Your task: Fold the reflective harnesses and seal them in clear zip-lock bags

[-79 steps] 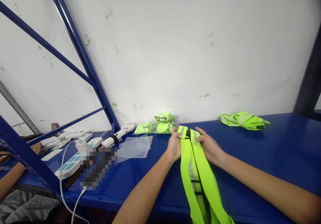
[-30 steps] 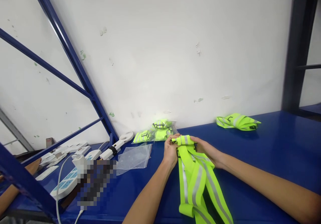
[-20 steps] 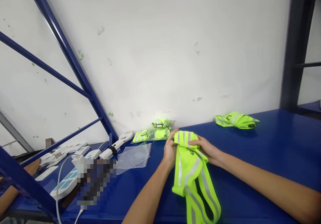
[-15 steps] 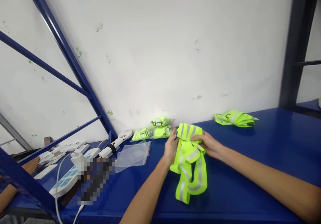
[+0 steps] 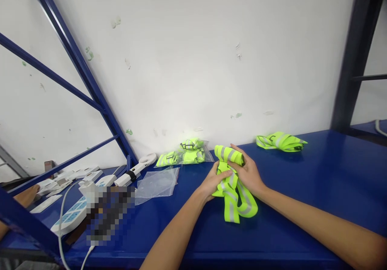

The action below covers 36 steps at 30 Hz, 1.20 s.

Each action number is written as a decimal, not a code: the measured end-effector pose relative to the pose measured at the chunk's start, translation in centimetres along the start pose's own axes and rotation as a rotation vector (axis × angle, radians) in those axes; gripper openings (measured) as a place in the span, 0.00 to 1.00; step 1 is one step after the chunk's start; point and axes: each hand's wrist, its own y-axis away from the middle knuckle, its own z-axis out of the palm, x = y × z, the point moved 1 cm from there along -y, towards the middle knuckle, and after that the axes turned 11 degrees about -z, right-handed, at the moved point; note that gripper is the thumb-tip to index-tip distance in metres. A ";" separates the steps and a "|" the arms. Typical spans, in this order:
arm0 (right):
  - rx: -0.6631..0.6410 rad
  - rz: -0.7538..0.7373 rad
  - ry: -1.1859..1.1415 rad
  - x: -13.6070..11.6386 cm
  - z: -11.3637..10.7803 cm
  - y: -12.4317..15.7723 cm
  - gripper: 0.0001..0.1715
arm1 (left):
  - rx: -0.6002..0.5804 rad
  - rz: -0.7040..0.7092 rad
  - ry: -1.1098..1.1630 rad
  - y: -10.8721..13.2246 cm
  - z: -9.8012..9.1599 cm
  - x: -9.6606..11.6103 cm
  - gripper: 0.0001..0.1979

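Note:
A neon-yellow reflective strap (image 5: 232,203) with silver stripes is in both my hands, above the blue tabletop. Its upper part is rolled into a flat bundle, while loose loops hang below. My left hand (image 5: 212,182) grips the strap from the left, thumb across its front. On the other side, my right hand (image 5: 248,172) closes round the rolled end, with its fingers partly hidden behind. Clear plastic bags (image 5: 157,184) lie flat to the left of my left hand. Beyond them, several bagged yellow reflective straps (image 5: 193,156) rest against the wall.
Another yellow reflective bundle (image 5: 281,141) lies at the back right. To the left are a small white fan (image 5: 147,160), a power strip (image 5: 71,213) with cables, and a blue metal frame (image 5: 104,108). Another person's hand (image 5: 28,196) shows at the far left.
My left hand has moved from beside the strap onto its front, thumb across it. The top is rolled tighter, and the hanging loops have swung right and risen.

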 end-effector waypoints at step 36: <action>-0.836 -0.260 0.230 -2.3 -2.7 -1.8 0.09 | -0.175 -0.079 0.204 1.5 -0.7 0.3 0.27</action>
